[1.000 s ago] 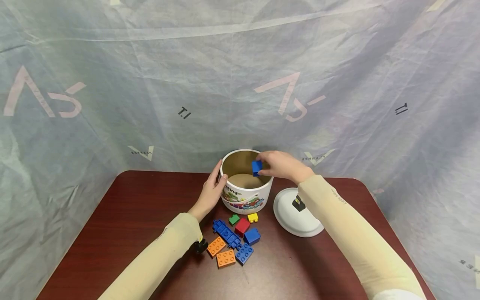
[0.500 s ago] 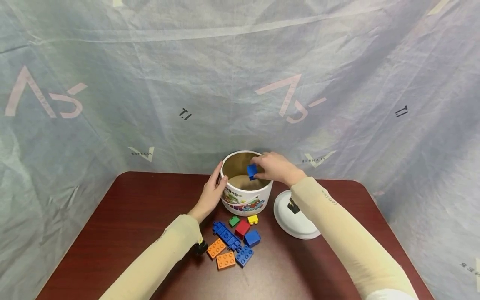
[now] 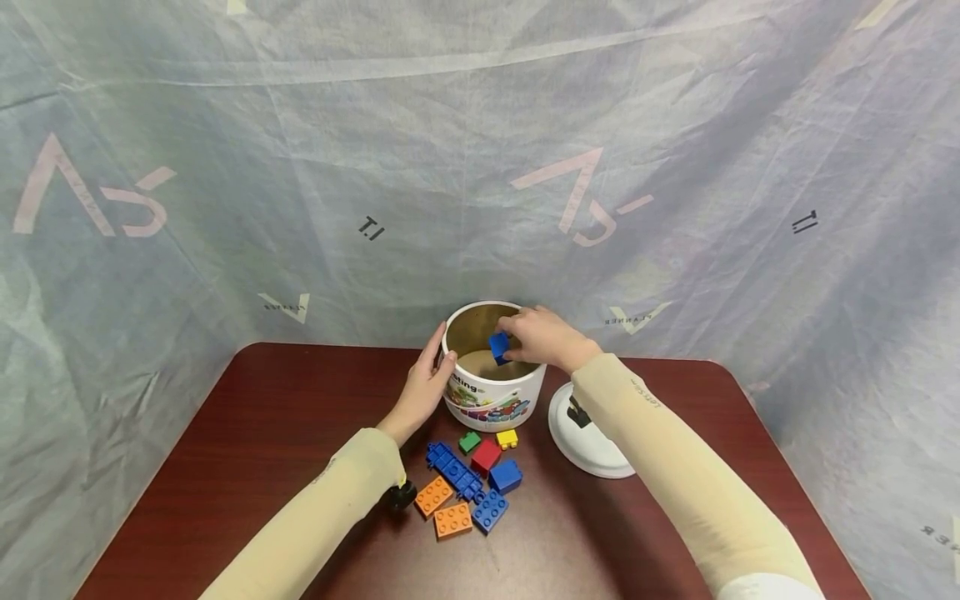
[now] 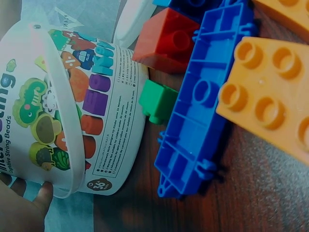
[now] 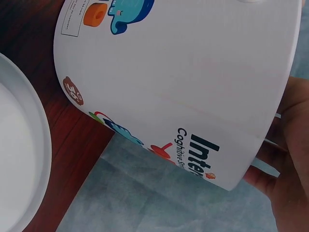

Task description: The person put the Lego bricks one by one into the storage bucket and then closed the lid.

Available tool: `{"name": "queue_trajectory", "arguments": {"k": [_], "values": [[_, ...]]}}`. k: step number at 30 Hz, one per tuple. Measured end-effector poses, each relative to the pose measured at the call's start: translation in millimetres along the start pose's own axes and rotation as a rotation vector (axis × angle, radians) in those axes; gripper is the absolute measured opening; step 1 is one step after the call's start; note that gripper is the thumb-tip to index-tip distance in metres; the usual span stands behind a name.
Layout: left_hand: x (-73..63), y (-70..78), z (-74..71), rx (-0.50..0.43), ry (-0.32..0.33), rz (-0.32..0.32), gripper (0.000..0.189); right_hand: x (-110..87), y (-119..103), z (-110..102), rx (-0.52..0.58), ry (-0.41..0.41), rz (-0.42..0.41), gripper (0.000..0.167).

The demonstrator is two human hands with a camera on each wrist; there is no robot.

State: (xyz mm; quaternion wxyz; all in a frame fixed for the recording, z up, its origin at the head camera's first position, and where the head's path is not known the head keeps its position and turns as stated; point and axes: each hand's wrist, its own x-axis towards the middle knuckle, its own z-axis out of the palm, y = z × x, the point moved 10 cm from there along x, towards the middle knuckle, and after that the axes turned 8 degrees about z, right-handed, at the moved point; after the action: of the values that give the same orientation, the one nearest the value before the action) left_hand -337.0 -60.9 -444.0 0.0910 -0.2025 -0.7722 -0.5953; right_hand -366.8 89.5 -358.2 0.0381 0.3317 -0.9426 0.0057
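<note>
A white round tub [image 3: 492, 398] with printed pictures stands upright at the back of the table, its top uncovered. My left hand [image 3: 422, 385] rests along the tub's left side, fingers fairly straight, thumb at the rim. Between the fingers and thumb of my right hand [image 3: 546, 337] a blue toy brick [image 3: 498, 348] is pinched, over the tub's mouth at its right side. The right wrist view has the right hand [image 5: 289, 150] at the rim, with the brick hidden behind the tub's wall. The left hand [image 4: 26, 205] touches the tub in the left wrist view.
In front of the tub lie a long blue wheel base [image 3: 454, 472], orange bricks [image 3: 452, 520], blue bricks [image 3: 490, 510], a red brick [image 3: 486, 457], a green brick [image 3: 469, 442] and a yellow one [image 3: 507, 438]. A white lid [image 3: 588, 442] lies right of the tub, partly under the right forearm.
The right hand has moved left and slightly down with the blue brick, from near the rim further over the tub's mouth. The left hand has stayed at the tub's side.
</note>
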Motion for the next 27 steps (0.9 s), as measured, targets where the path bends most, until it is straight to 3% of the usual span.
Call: {"name": "queue_trajectory", "arguments": {"k": [7, 15, 27], "values": [[-0.3, -0.4, 1.0, -0.003, -0.009, -0.006, 0.065, -2.2, 2, -2, 0.017, 0.034, 0.005, 0.031], [0.2, 1.7, 0.3, -0.002, -0.015, -0.016, 0.064, -13.5, -7, -16, 0.054, 0.098, -0.06, 0.023], [2.2, -0.7, -2.4, 0.028, -0.006, -0.042, 0.061, -47.3, -16, -45, 0.145, 0.221, -0.15, 0.02]]}}
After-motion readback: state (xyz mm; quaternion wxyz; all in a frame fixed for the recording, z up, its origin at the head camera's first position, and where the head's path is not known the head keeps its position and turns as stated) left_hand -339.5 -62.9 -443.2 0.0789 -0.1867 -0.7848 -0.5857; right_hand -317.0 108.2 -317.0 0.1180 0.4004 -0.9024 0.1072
